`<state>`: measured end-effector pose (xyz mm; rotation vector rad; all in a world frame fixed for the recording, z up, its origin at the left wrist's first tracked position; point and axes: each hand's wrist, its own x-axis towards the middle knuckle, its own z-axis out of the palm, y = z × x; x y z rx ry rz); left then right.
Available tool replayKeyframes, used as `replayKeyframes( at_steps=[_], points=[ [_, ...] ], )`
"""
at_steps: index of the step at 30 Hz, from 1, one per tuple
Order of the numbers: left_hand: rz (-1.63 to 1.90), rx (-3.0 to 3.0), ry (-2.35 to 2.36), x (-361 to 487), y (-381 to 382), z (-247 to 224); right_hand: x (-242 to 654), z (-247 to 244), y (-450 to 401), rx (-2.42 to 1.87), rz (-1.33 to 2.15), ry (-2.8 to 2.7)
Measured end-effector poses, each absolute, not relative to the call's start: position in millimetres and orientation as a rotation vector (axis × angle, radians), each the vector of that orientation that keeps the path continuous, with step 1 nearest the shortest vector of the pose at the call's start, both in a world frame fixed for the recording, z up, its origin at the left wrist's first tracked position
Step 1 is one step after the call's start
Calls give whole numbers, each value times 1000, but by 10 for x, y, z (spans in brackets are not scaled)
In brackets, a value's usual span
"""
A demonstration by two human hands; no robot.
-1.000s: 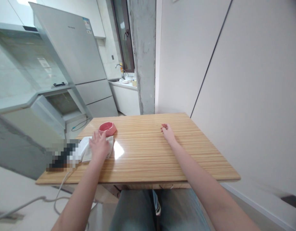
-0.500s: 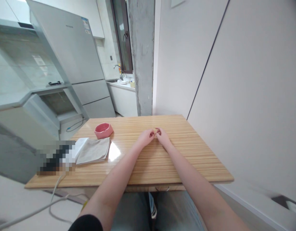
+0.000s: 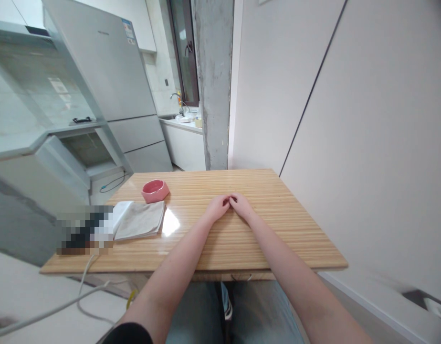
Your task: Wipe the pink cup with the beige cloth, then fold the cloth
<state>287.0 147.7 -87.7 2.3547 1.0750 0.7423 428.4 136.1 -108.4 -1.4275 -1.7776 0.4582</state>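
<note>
We see the two hands meeting near the middle of the frame, the left hand [image 3: 219, 206] and the right hand [image 3: 240, 204] touching at the fingertips. In each, the grip is narrow, with the fingers curled inward; we cannot tell whether anything small is pinched between them. The things nearest to the hands lie to their left in the picture: a grey folded cloth [image 3: 141, 222], left of centre and a little lower in the frame than the hands, and a pink bowl [image 3: 155, 196] just beyond it. The left hand is the nearer to both, with a bare stretch of wood between. The cloth lies flat, its longer way running roughly across the picture; whether the bowl touches its far edge we cannot make out.

The tabletop [image 3: 295, 239] is striped, glossy wood, with a bright reflection beside the cloth. A pale cable [image 3: 83, 277] hangs at the lower left. Beyond, we see a tall fridge [image 3: 102, 71] at upper left, a sink tap [image 3: 176, 95] at upper centre, a rough grey pillar [image 3: 214, 71], and a pale panelled wall [image 3: 378, 119] filling the right.
</note>
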Motion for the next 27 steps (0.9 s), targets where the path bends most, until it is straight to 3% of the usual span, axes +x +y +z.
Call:
replayKeyframes(
  at_steps=[10, 14, 17, 20, 23, 27],
  points=[
    [706, 2425, 1075, 2890, 1469, -885, 4288, -1076, 1347, -1425, 482, -1748],
    [865, 2528, 1127, 2705, 1554, -632, 4319, -1107, 1372, -1468, 469, -1648],
    [1193, 2497, 1432, 2248, 1633, -306, 4326, -1122, 1391, -1496, 511, -1613],
    [1467, 2084, 2177, 1661, 1667, -103, 4309, -1127, 1398, -1499, 498, -1618],
    [1273, 1764, 2527, 1212, 1653, -130, 4284, -1123, 1392, -1501, 448, -1654],
    [946, 1858, 2501, 975, 1645, -307, 4286, -1110, 1387, -1502, 458, -1645]
  ],
)
